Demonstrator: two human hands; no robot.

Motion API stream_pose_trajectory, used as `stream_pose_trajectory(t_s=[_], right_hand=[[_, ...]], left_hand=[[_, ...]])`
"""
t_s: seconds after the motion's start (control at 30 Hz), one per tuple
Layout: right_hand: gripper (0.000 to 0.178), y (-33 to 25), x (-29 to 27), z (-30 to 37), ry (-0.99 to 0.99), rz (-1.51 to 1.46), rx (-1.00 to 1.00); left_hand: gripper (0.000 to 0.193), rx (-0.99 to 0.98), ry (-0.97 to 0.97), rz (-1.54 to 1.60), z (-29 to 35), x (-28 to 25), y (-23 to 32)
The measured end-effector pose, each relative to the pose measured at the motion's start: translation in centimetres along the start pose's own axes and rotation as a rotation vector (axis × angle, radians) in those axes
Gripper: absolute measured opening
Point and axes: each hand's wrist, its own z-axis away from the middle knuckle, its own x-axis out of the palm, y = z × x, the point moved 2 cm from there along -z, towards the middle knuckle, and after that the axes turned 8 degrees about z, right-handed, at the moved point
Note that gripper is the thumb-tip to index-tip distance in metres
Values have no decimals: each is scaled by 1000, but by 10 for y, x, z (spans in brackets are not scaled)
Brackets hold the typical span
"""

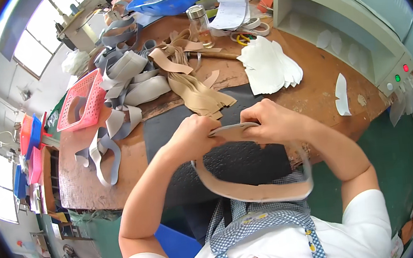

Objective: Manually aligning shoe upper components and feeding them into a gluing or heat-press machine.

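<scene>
A beige strip with a pale edge [257, 191] is stretched between my hands over the workbench, and the rest of it hangs in a loop towards my apron. The fingers of my left hand [193, 136] are closed on one part of the strip. My right hand [271, 121] pinches it a short way to the right, thumb and fingers pressed together. Beneath both hands lies a black mat [174, 179]. Just beyond my left hand, a bunch of tan strips [198, 94] rests on the mat's far edge.
Grey strips [145, 91] are heaped at the left by a pink basket [81, 104]. White cut pieces [267, 66], a glass jar [200, 27] and yellow-handled scissors [242, 39] lie farther back. A grey machine with lit buttons [353, 5] stands right; a blue tub [174, 0] is behind.
</scene>
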Motion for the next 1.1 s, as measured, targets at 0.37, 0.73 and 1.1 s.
stream_pose_trajectory(t_s=[0.37, 0.73, 1.1], right_hand=[[26, 41, 52, -51, -173, 119, -206], [22, 42, 71, -83, -178, 4, -31], [20, 54, 77, -88, -239, -249, 40]], left_hand=[[24, -205, -211, 423, 27, 33, -73], [30, 216, 364, -14, 29, 58, -49], [24, 262, 339, 14, 25, 56, -47]])
